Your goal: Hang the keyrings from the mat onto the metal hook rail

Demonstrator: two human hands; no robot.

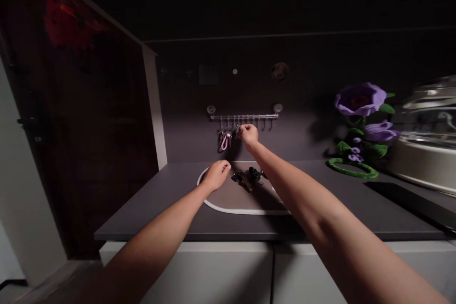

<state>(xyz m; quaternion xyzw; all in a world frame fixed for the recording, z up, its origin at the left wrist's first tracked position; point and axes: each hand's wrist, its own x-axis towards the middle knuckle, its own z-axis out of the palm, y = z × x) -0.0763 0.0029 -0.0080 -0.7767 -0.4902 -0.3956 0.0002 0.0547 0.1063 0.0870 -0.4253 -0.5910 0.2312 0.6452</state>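
A clear hook rail (245, 117) is fixed to the dark wall by round suction mounts. At its middle hooks, my right hand (250, 136) is raised with thumb and fingers pinched together on what look like keys, small and partly hidden. Just to the left, keys with a pink loop strap (224, 142) hang from the rail. My left hand (216, 175) is low over the left part of a brown mat with a white rim (228, 210), fingers loosely bent and nothing visible in them. Several dark keys and fobs (252, 175) lie in a heap on the mat between my arms.
The dark grey counter (149, 209) stands above white cabinet fronts (228, 270). At right are purple craft flowers (361, 99) with a green ring base (352, 171), a clear-domed white appliance (423, 152) and a flat black object (409, 204). A dark door (96, 142) is at left.
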